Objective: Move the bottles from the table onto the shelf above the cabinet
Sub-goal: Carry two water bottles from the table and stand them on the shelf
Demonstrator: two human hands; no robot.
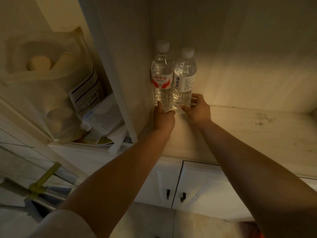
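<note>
Two clear water bottles with white caps stand upright side by side in the back left corner of the shelf. The left bottle carries a red-and-white label, the right bottle a white label with dark characters. My left hand grips the base of the left bottle, thumb and fingers around it. My right hand curls around the base of the right bottle. Both arms reach forward over the cabinet.
White cabinet doors with dark handles lie below the shelf. A white upright panel bounds the shelf on the left. Beyond it sit a plastic bag with round items, a box and a clear container. The shelf's right side has dirt specks.
</note>
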